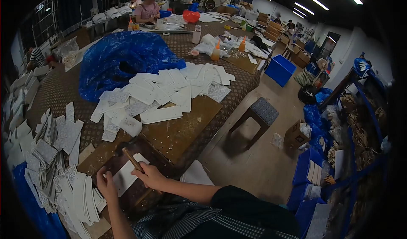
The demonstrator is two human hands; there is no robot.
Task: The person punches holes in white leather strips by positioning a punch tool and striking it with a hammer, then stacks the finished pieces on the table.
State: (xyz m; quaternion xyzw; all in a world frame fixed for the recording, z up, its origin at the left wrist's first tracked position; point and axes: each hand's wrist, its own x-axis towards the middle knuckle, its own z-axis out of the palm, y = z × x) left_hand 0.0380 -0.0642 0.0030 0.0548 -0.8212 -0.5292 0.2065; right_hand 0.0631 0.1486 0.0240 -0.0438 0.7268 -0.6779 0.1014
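A white card piece (125, 179) lies on a dark tray-like surface at the near edge of the table. My left hand (107, 184) is at its left edge, fingers bent around that edge. In my right hand (149, 175) is a wooden stick-like tool (132, 158), held slanted over the card's right part. Beyond the card, a heap of white pieces (171, 90) covers part of a brown board (182, 131). More stacked, patterned pieces (82, 194) lie to the left of my left hand.
A blue plastic bag (127, 54) sits behind the heap. Orange-tipped bottles (216, 52) stand farther back. A stool (263, 111) and a blue bin (280, 70) are on the floor at the right. A person (147, 11) sits across the table.
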